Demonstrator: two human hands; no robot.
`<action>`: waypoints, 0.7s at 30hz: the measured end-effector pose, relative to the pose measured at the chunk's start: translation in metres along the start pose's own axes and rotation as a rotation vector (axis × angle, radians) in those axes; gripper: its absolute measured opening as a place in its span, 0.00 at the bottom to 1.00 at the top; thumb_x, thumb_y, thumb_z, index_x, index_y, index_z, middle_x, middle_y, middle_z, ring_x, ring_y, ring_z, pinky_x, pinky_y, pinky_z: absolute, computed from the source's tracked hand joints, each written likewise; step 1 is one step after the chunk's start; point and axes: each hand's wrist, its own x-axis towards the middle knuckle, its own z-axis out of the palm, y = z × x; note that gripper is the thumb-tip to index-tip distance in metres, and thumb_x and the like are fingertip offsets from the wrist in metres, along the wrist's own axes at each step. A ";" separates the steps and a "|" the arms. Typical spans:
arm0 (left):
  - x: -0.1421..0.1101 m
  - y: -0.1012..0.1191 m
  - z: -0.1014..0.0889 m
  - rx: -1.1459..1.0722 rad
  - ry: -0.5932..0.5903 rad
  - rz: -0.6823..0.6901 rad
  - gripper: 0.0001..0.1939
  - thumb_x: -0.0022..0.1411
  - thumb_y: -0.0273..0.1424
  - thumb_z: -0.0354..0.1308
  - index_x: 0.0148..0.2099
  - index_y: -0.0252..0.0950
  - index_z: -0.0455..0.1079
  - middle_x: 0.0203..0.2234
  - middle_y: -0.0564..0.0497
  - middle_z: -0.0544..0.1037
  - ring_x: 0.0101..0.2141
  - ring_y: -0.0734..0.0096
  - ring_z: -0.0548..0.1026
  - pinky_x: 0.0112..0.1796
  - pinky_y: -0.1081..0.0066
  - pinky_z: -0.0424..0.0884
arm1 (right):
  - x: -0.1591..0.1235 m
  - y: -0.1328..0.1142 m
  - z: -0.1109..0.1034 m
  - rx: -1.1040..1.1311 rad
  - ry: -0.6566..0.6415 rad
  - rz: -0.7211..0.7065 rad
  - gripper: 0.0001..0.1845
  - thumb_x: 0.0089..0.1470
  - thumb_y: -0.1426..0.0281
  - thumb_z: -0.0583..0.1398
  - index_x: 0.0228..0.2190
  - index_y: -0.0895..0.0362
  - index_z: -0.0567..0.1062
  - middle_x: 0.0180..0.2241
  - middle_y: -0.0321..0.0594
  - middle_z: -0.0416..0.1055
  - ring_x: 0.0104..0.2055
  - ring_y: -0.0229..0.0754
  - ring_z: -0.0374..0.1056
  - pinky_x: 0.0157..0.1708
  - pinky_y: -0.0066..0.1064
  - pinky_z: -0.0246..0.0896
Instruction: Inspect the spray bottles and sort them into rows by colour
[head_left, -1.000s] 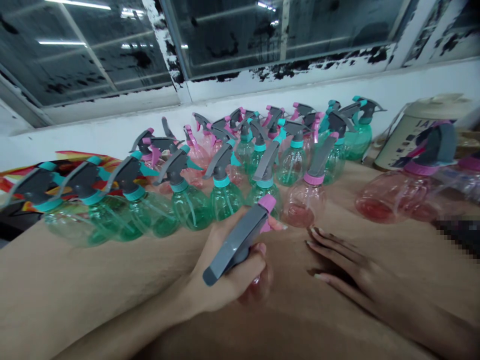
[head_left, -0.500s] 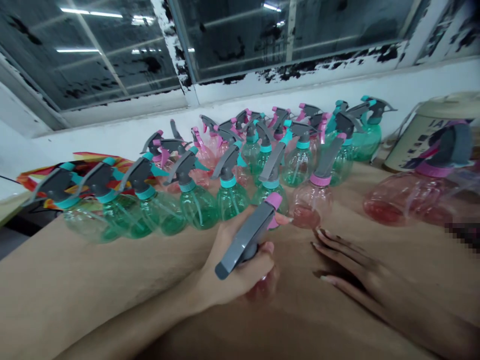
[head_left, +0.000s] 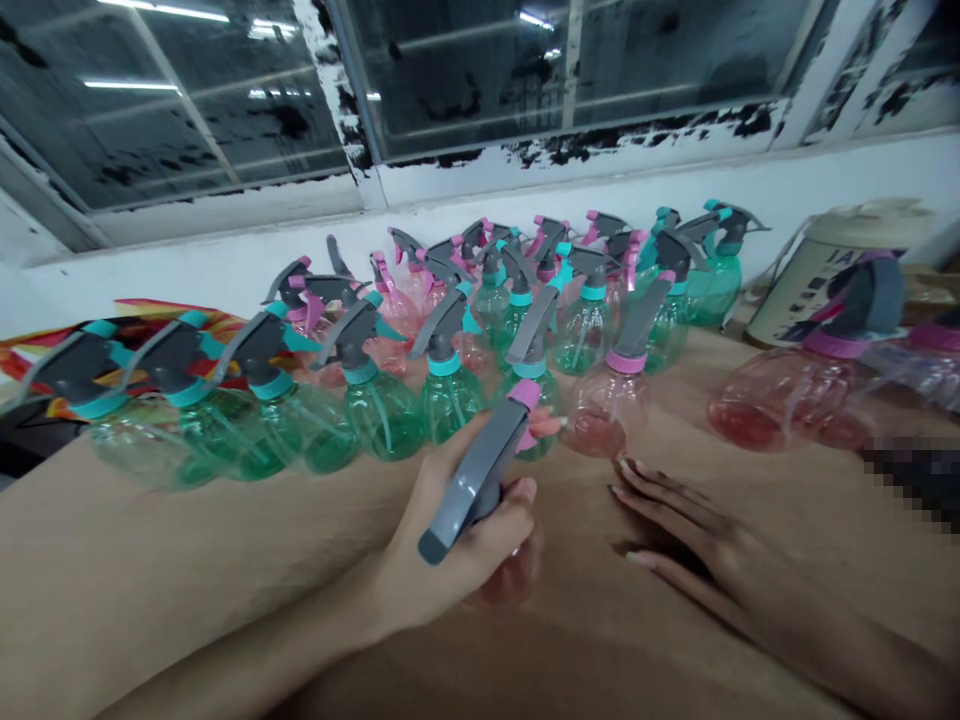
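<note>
A pink spray bottle with a grey trigger head and pink nozzle stands near the front of the table, my left hand wrapped around its neck. Its nozzle points away from me, and the fingers hide most of its body. To the right, my right hand lies on the tabletop with fingers stretched out, holding nothing. Just beyond those fingertips is another pink spray bottle. A row of green spray bottles, among them one with a turquoise collar, runs across the table ahead of my left hand.
More pink and green spray bottles crowd behind, near the wall. At right stand a large pink bottle and a cream-coloured jug. A red and yellow patterned bag lies at back left. Windows rise above the wall.
The view has shifted slightly, so most things appear a little further left. My left hand keeps its grip on the pink spray bottle; my right hand stays flat.
</note>
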 end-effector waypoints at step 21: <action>0.000 0.002 -0.005 0.118 0.068 0.114 0.05 0.56 0.34 0.52 0.34 0.39 0.64 0.18 0.57 0.70 0.19 0.73 0.68 0.24 0.73 0.68 | -0.001 0.000 0.001 0.041 0.012 0.021 0.30 0.56 0.59 0.54 0.58 0.54 0.59 0.58 0.42 0.60 0.58 0.49 0.58 0.54 0.45 0.59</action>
